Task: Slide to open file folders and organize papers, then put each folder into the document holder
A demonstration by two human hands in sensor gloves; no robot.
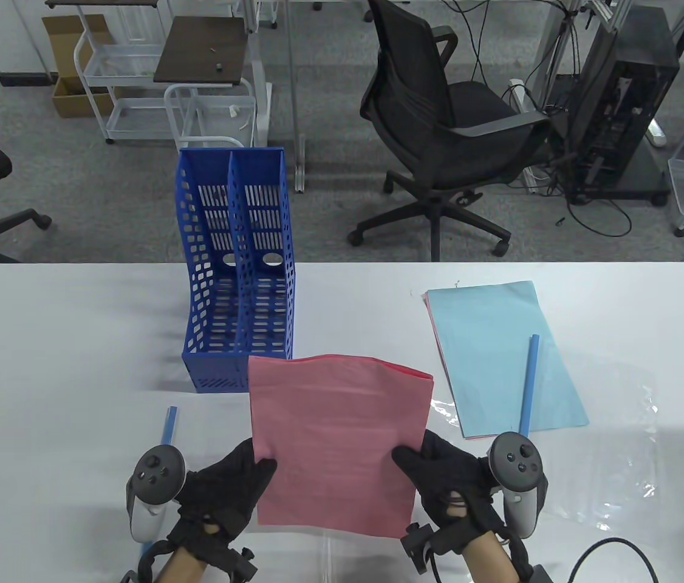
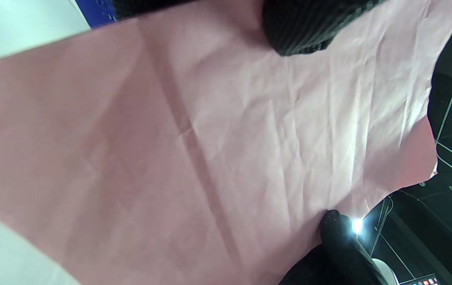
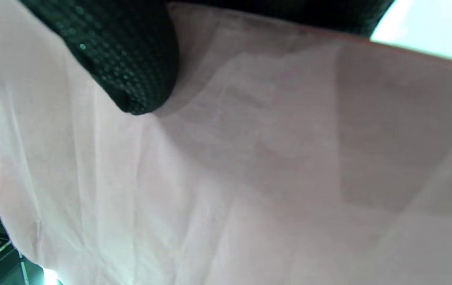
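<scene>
Both hands hold the pink paper stack (image 1: 339,443) up off the white table (image 1: 62,340), tilted back toward the person. The left hand (image 1: 223,492) pinches the stack's lower left edge, thumb on the front. The right hand (image 1: 448,480) pinches the lower right edge the same way. In the left wrist view a gloved fingertip (image 2: 297,31) lies on the back of the pink sheet, & the right wrist view shows much the same. So both hands are closed on the paper, not loose.

The main thing for the next move: the blue document holder (image 1: 239,273) stands just past the top edge of the stack, a bit to the left. Its open side faces the person. It has 2 slots side by side & both look empty. The left hand is the nearer one to it. The stack's long side runs away from the person, toward the holder.

I think the sheets want squaring up & a cover before going in, but that's a guess.

The pink paper looks thin, soft & a bit crinkled; light shines through it. It'll bend easy.

To the right a light blue paper stack (image 1: 488,352) lies flat, w/ a blue slide bar (image 1: 529,385) on top. Another blue slide bar (image 1: 169,425) lies near the left hand. A clear plastic cover (image 1: 627,437) lies flat at the right.
</scene>
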